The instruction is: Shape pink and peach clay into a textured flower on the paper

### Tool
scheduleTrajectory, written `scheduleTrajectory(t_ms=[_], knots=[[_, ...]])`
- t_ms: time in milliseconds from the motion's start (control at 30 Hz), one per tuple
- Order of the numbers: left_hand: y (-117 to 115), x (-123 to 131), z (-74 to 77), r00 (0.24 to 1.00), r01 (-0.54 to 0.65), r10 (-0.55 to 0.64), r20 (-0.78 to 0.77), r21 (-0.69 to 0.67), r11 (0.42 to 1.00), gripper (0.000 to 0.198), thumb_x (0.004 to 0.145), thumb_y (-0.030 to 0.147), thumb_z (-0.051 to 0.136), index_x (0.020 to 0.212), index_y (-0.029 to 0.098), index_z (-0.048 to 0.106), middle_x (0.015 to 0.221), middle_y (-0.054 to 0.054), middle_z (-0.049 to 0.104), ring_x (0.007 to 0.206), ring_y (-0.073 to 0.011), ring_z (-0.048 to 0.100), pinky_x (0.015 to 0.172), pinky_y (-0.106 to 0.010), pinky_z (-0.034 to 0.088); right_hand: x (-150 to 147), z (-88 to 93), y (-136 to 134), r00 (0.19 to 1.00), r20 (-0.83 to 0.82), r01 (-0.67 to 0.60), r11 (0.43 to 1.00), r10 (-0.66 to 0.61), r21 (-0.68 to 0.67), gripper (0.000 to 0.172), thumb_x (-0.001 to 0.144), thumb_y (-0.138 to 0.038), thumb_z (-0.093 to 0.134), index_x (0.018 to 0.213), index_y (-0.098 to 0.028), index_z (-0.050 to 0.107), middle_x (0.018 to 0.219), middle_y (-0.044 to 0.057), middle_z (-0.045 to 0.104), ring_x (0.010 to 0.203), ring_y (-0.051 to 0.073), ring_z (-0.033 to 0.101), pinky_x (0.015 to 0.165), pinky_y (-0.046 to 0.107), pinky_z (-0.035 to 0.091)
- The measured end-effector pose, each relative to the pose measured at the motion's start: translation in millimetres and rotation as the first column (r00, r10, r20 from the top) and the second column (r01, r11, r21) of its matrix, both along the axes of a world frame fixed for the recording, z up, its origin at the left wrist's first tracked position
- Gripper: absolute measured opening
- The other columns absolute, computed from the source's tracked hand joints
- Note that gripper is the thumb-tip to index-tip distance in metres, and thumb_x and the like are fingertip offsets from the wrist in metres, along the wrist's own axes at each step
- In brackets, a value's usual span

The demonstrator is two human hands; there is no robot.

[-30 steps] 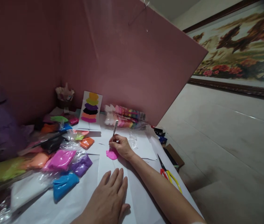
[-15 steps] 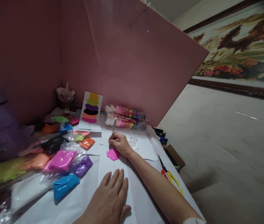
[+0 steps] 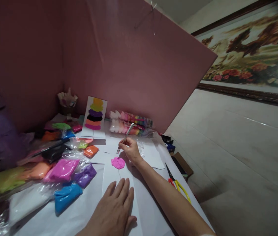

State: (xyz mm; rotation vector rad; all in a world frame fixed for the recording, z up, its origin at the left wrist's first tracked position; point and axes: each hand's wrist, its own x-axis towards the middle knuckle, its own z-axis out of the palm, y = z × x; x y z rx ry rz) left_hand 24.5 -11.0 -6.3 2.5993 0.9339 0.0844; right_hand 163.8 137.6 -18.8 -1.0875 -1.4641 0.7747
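My right hand (image 3: 131, 150) is closed on a small metal fork (image 3: 124, 138), its tines raised just above and behind a flat pink clay patch (image 3: 117, 162). The patch is pressed onto a white paper strip (image 3: 111, 178). My left hand (image 3: 115, 209) lies flat with its fingers stretched out on the near end of that strip, holding nothing.
Several bags of coloured clay (image 3: 63, 170) crowd the left side. A sample card with stacked coloured patches (image 3: 95, 113) leans at the back beside packs of clay sticks (image 3: 129, 124). Scissors with red and yellow handles (image 3: 177, 183) lie at the right table edge. A pink board (image 3: 141, 65) walls the back.
My right hand has lifted the fork off the pink clay and drawn it back and to the right, uncovering the whole patch. My left hand has stayed put.
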Motion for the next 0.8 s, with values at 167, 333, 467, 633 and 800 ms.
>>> scheduleTrajectory(t_ms=[167, 333, 467, 633, 800], knots=[[0, -1, 1.7, 1.000, 0.002, -0.002, -0.001, -0.004, 1.000, 0.060, 0.089, 0.032, 0.045, 0.144, 0.009, 0.039, 0.151, -0.022, 0.025, 0.141, -0.0373, 0.023, 0.113, -0.059, 0.022, 2, 1.4, -8, 1.000, 0.022, 0.008, 1.000, -0.007, -0.016, 0.003, 0.066, -0.020, 0.063, 0.066, -0.018, 0.061, 0.060, -0.002, 0.061, 0.059, 0.014, 0.057, 0.064, 0.027, 0.045], [-1, -1, 2.7, 1.000, -0.014, 0.014, -0.002, 0.000, 1.000, 0.060, 0.088, 0.032, 0.046, 0.144, 0.010, 0.039, 0.152, -0.021, 0.025, 0.141, -0.0365, 0.023, 0.113, -0.058, 0.023, 10, 3.7, -16, 0.997, 0.017, 0.070, 0.997, -0.070, -0.034, 0.006, 0.068, -0.024, 0.061, 0.069, -0.018, 0.059, 0.057, -0.003, 0.058, 0.050, 0.012, 0.052, 0.054, 0.025, 0.043], [-1, -1, -2.7, 0.999, -0.021, 0.019, 0.033, 0.034, 0.999, 0.058, 0.090, 0.033, 0.044, 0.143, 0.011, 0.041, 0.151, -0.020, 0.028, 0.141, -0.0366, 0.025, 0.112, -0.059, 0.024, 14, -2.0, -27, 0.989, 0.029, 0.148, 0.988, -0.147, -0.031, 0.006, 0.069, -0.024, 0.061, 0.068, -0.018, 0.058, 0.054, -0.004, 0.054, 0.048, 0.010, 0.047, 0.048, 0.023, 0.039], [-2, -1, -6.3, 0.998, -0.033, 0.031, 0.061, 0.046, 0.998, 0.056, 0.090, 0.034, 0.046, 0.142, 0.013, 0.044, 0.151, -0.020, 0.031, 0.140, -0.0370, 0.028, 0.112, -0.059, 0.026, 16, -17.1, -33, 0.981, 0.020, 0.193, 0.980, -0.193, -0.037, 0.007, 0.072, -0.026, 0.058, 0.071, -0.019, 0.056, 0.052, -0.006, 0.050, 0.042, 0.010, 0.045, 0.041, 0.022, 0.037], [-1, 0, -7.1, 0.999, -0.029, 0.027, 0.030, 0.058, 0.998, 0.056, 0.090, 0.035, 0.044, 0.142, 0.013, 0.043, 0.151, -0.019, 0.031, 0.140, -0.0367, 0.028, 0.112, -0.058, 0.026, 19, -22.4, -32, 0.979, 0.028, 0.200, 0.979, -0.200, -0.034, 0.008, 0.071, -0.025, 0.059, 0.069, -0.019, 0.055, 0.051, -0.005, 0.050, 0.042, 0.011, 0.045, 0.041, 0.022, 0.037]])
